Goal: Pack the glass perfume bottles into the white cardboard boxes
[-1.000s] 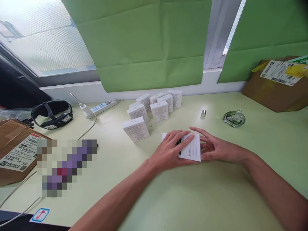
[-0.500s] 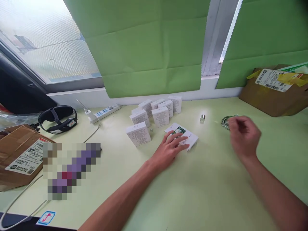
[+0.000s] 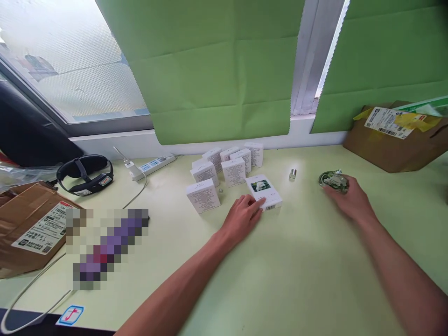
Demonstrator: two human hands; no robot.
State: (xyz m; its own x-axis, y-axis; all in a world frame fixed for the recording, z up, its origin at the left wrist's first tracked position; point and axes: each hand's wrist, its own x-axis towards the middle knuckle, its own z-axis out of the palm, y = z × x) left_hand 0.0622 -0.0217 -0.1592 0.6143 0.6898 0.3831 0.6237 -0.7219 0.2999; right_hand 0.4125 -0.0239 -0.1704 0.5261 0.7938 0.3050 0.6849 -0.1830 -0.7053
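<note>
My left hand [image 3: 244, 215] is at the near left corner of a white box [image 3: 274, 197] with a white-flower picture on top. Its fingers are bent and close together, fingertips against the box, which lies flat. My right hand [image 3: 353, 200] is closed around the near right side of a round, clear glass bottle [image 3: 331, 179] with a green-and-white pattern and a small metallic neck. It sits low at the table surface; whether it touches is unclear. Between the hands stands a small silver cap [image 3: 292, 174].
Several white boxes [image 3: 234, 171] stand upright in a cluster at the back middle, a small clear piece [image 3: 220, 190] beside them. To the left are a power strip [image 3: 156, 164], a black headset [image 3: 86, 175] and a cardboard box [image 3: 38, 228]. Another cardboard box [image 3: 392, 149] stands back right.
My left fingers have drawn back from the box's top to its near corner, and the box has turned. My right hand has come down and closed on the bottle.
</note>
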